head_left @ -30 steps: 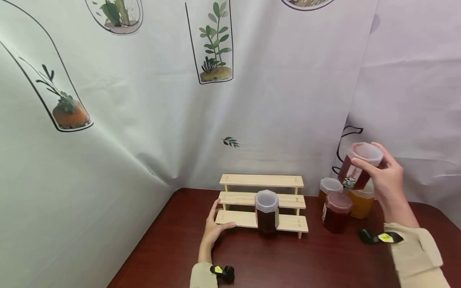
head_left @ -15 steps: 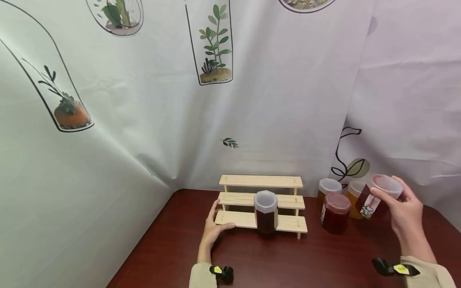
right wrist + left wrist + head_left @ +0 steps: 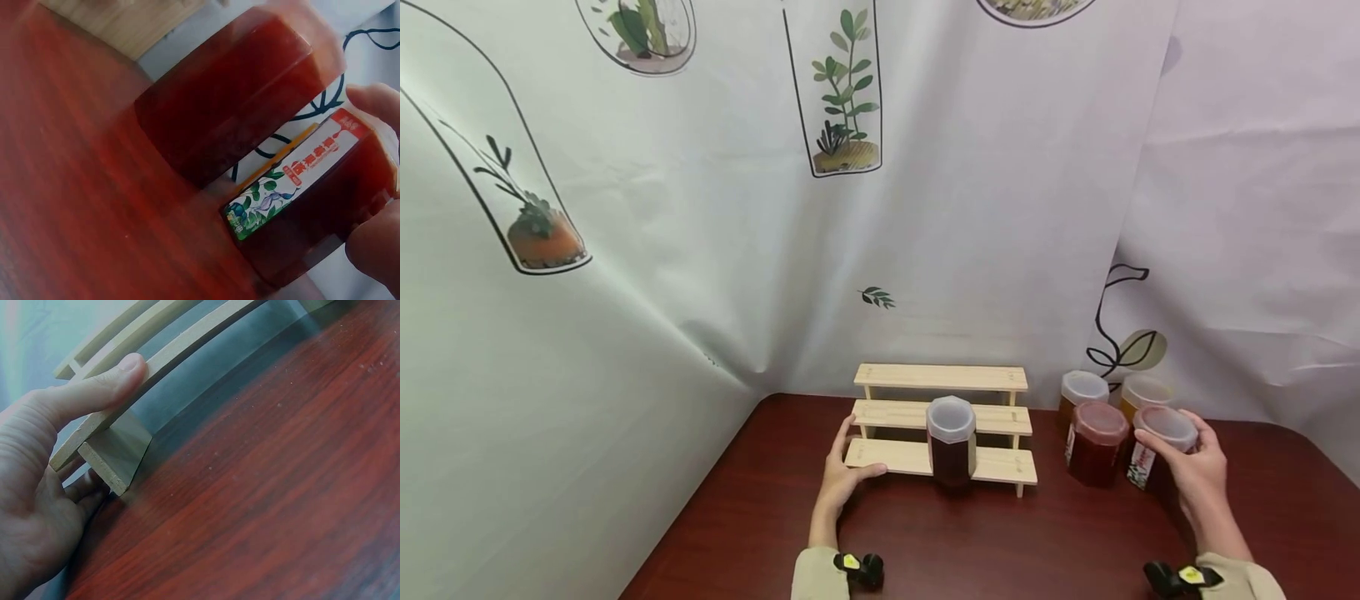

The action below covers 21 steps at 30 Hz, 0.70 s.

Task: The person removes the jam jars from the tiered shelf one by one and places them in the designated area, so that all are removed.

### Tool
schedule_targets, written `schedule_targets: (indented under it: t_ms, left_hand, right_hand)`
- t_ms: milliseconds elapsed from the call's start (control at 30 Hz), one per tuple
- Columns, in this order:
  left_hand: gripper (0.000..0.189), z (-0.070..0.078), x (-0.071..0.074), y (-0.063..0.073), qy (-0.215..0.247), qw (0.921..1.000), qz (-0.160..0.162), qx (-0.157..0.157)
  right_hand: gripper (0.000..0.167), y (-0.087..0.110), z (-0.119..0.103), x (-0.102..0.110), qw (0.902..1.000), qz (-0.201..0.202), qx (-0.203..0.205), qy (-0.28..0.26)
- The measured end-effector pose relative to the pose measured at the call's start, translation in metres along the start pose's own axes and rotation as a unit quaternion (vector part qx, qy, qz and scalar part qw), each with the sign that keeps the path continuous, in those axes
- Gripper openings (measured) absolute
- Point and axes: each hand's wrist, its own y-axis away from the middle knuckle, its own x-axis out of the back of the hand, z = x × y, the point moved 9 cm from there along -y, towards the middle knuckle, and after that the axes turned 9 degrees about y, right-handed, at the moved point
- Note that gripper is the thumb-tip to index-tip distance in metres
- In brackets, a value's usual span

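One dark-red counter (image 3: 1015, 542) | one three-step wooden stand (image 3: 891, 456), far centre, left end held by the left grip (image 3: 838, 483) | one dark jar (image 3: 952, 458) at its front; two amber jars (image 3: 1083, 387), far right; two red jars (image 3: 1096, 458), slightly nearer, the right-hand jar (image 3: 1141, 467) clasped by the right grip (image 3: 1202, 477)

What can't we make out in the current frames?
Rear jars: lower bodies, head view, behind the front jar and held jar.
Label: small print, right wrist view, too small and blurred.
Held jar: whether its base touches the table, right wrist view, too blurred.
Left hand: most fingertips, left wrist view, behind the rack.
Right hand: mostly cut off by the right edge, right wrist view.
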Motion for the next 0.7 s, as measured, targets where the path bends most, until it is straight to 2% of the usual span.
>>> schedule_targets:
  t_ms: [400,700]
  left_hand:
    - [0.106,0.003,0.0046,0.0022,0.015,0.9999,0.0,0.001]
    - [0.105,0.0027,-0.0004,0.0018,0.001,1.0,-0.004,0.0]
  right_hand:
    - [0.059,-0.0004,-0.0036,-0.01,0.9998,-0.012,0.008,0.013]
    - [0.068,-0.0006,-0.0042,-0.003,0.9997,-0.02,0.01,0.011]
